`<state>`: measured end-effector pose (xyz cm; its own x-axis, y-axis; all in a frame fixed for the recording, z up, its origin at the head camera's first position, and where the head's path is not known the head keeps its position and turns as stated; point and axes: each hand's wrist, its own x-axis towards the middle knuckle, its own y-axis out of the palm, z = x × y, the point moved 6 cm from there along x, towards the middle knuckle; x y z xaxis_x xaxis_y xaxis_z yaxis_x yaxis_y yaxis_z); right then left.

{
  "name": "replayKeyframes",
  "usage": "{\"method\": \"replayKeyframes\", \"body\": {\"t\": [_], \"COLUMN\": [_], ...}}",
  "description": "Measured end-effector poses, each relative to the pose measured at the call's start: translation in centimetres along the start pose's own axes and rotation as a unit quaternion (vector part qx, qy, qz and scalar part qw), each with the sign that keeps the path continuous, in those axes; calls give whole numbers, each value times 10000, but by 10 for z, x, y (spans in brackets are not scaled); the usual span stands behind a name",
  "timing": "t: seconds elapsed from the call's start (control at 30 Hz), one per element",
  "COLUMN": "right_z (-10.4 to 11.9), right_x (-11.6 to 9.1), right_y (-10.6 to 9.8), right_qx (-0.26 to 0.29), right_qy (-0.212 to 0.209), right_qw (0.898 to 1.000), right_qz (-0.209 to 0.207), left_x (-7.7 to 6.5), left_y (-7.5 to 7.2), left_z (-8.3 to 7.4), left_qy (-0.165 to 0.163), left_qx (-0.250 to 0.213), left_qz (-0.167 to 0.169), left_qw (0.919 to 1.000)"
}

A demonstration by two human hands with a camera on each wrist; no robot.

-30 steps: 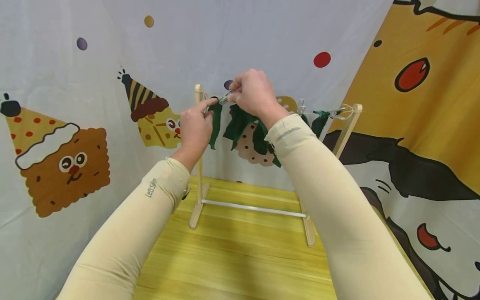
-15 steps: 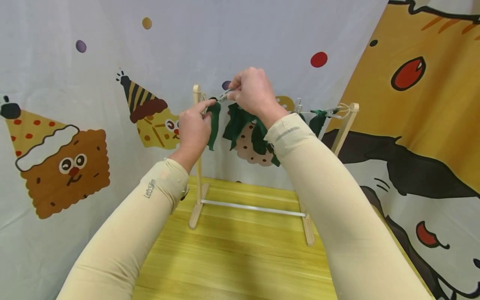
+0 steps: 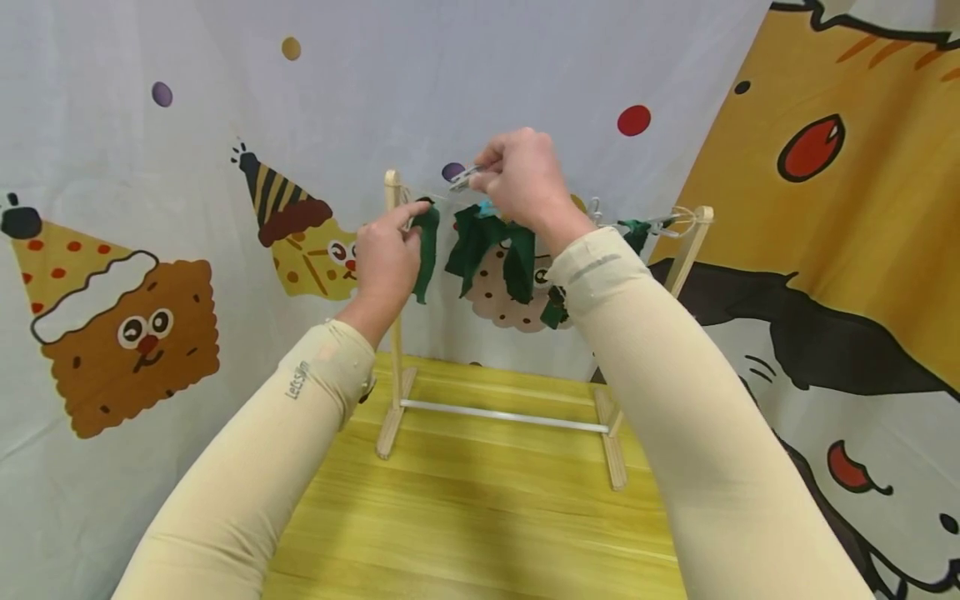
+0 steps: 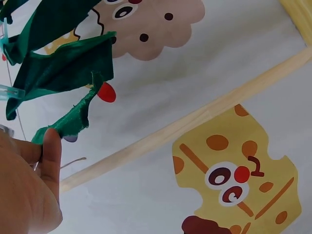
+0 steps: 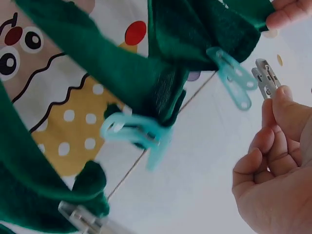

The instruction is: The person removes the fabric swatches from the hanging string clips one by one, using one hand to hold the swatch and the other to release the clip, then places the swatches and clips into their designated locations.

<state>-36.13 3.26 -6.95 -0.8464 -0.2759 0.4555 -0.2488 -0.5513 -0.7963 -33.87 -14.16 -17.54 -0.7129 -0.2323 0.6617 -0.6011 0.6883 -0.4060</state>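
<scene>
My left hand (image 3: 386, 262) pinches the top of a narrow green cloth strip (image 3: 427, 258) at the left end of the string line. In the left wrist view this strip (image 4: 80, 114) hangs from between thumb and finger. Up and to the right, my right hand (image 3: 528, 179) holds a clear clothespin (image 5: 265, 78) between thumb and fingers. The pin is apart from cloth and string. More green cloth pieces (image 3: 480, 242) hang on the line, with teal clothespins (image 5: 139, 131) on them. Another clear clothespin (image 5: 85, 217) sits farther along. My right forearm hides part of the line.
A wooden left post (image 3: 396, 333) and right post (image 3: 690, 250) carry the string, joined low down by a white bar (image 3: 506, 415). The rack stands on a yellow wood-grain table (image 3: 480, 517). Behind hangs a white cloth backdrop (image 3: 450, 75) printed with cartoon food.
My right hand has moved up and right, drawing the clear clothespin away from the strip's top and the left fingertips. The left hand stays on the strip.
</scene>
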Motion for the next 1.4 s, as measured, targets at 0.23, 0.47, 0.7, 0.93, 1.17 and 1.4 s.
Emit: {"method": "replayKeyframes", "body": {"t": [0.23,0.47,0.7,0.93,1.17,1.4], "right_z": [-21,-51,-83,-116,-154,-195], "right_x": [-11,-27,-48,-75,-105,-135], "right_y": [-22,-43,-55,-72,-85,-102], "right_qx": [750,1072,1123,987,1560,2088], "right_qy": [95,85,66,92,180,609], "right_qw": [9971,9935,9914,9859,9713,9491], "right_qz": [-106,-378,-675,-1349,-1789,-2280], "left_x": [-3,-9,-18,-29,-39,-50], "left_y": [-1,-4,-3,-4,-3,-2], "left_z": [7,13,18,19,26,32], "left_qy": [29,8,162,352,402,316], "left_qx": [46,-45,-69,-237,-306,-304], "left_qz": [-110,-64,65,201,592,997], "left_qw": [9999,10000,9998,9989,9970,9940]}}
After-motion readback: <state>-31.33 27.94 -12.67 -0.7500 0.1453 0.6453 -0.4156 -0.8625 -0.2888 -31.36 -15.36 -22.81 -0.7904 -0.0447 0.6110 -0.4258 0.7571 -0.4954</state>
